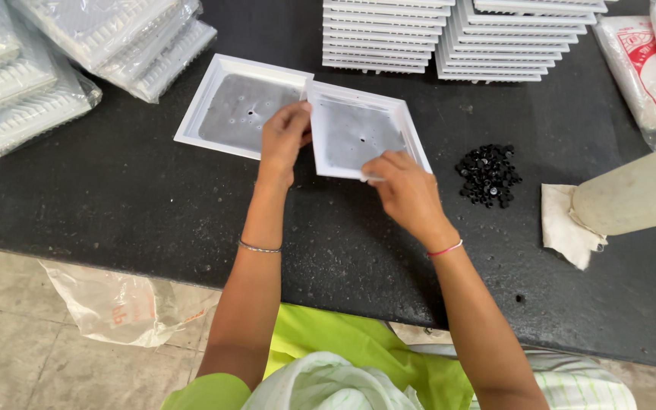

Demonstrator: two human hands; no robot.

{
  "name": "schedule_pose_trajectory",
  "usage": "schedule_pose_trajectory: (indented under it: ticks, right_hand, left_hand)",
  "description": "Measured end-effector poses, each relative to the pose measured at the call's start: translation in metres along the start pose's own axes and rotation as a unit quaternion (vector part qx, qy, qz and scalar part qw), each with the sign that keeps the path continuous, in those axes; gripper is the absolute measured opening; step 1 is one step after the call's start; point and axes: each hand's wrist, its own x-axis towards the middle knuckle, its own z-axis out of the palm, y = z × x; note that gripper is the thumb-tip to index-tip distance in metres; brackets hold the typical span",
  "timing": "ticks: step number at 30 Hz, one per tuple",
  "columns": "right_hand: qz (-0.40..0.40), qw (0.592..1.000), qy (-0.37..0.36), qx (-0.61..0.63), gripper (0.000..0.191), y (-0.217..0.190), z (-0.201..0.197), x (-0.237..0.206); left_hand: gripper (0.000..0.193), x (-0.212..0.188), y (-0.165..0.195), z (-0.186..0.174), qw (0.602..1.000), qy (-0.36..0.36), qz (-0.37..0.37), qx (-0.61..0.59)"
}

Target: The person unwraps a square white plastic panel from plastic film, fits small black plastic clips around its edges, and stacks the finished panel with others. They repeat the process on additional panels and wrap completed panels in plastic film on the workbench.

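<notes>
Black stone makes the worktable (115, 197); on it, behind the held tray, stand two stacks of white trays (457, 38). Two square trays lie open: one (241, 106) flat to its left, the other (354, 133) gripped at its edges by left hand (284, 137) and right hand (404, 186), probably to steady it. A pile of small black caps (487, 175) waits to its right, too many to count.

Black speckled worktop (130, 205) above grey tiled floor (1, 342)
</notes>
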Motion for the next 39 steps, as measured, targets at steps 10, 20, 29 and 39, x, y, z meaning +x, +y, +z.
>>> schedule_pose_trajectory:
  ticks: [10,20,29,39]
  right_hand:
    - [0.106,0.791,0.146,0.584,0.043,0.058,-0.029,-0.009]
    - [0.262,0.652,0.087,0.706,0.037,0.099,-0.008,-0.019]
    - [0.408,0.62,0.08,0.665,0.05,0.127,0.015,-0.023]
    - [0.433,0.612,0.112,0.652,0.032,0.137,0.026,-0.021]
  left_hand:
    - [0.085,0.002,0.004,-0.001,0.999,-0.019,0.029,-0.01]
    - [0.077,-0.011,0.012,-0.004,0.975,-0.132,-0.083,-0.16]
    - [0.058,-0.018,0.019,-0.002,0.973,-0.154,-0.098,-0.139]
    - [0.066,-0.035,0.055,0.001,0.974,-0.185,-0.095,-0.087]
